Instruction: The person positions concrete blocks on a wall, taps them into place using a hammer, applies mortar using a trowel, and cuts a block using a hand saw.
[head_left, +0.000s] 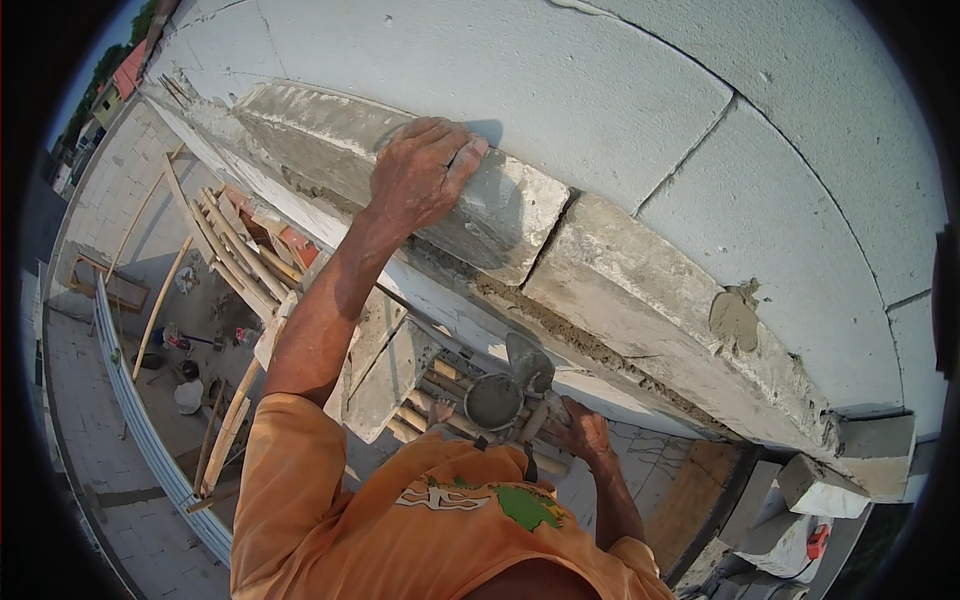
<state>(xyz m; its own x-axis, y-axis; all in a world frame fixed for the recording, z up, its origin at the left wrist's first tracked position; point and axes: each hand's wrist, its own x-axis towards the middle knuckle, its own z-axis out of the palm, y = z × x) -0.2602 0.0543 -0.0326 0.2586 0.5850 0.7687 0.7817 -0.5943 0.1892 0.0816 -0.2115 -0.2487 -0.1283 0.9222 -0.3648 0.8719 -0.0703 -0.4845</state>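
Left grip (425,175) curled atop grey oblong concrete block (505,215), likely steadying it, closure unclear; right grip (582,432) clasps grey metal trowel (530,364).

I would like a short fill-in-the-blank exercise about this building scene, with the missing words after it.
1. The left hand touches a grey block, while the right hand holds a ____.
2. The round bucket is nearer to the ____ hand.
3. The person's shirt is mainly ____.

Missing words: trowel; right; orange.
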